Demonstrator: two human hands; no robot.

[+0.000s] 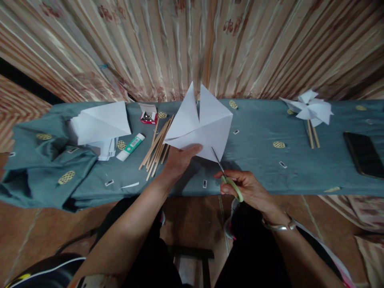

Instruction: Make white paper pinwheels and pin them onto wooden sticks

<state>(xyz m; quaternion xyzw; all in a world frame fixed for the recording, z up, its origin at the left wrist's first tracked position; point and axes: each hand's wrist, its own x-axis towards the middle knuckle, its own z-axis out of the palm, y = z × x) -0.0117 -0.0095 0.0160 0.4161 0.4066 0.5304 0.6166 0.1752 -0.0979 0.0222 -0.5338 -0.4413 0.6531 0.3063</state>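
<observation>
My left hand (180,160) pinches the white paper (210,134) near its lower edge, thumb flat on top, the other fingers mostly hidden beneath. The sheet is held up in front of me, smooth and stiff, faintly creased, with one slit running in from the top and another from the left, leaving sharp triangular flaps. The fingers of my right hand (247,188) are curled round the pale green plastic loops of the scissors (233,189); their slim metal blades cross the paper's bottom edge, and I cannot tell how far apart they are.

Beneath is a surface draped in blue-green cloth (255,154), rumpled at the left. Slender round wooden sticks (153,156) fan out beside the paper, near a small red box (148,117) of shiny metal bits, a cylindrical glue stick (131,147) and a stack of white sheets (105,120). To the right lie pointed paper pinwheels (318,113) on two sticks and a glossy black phone (364,154).
</observation>
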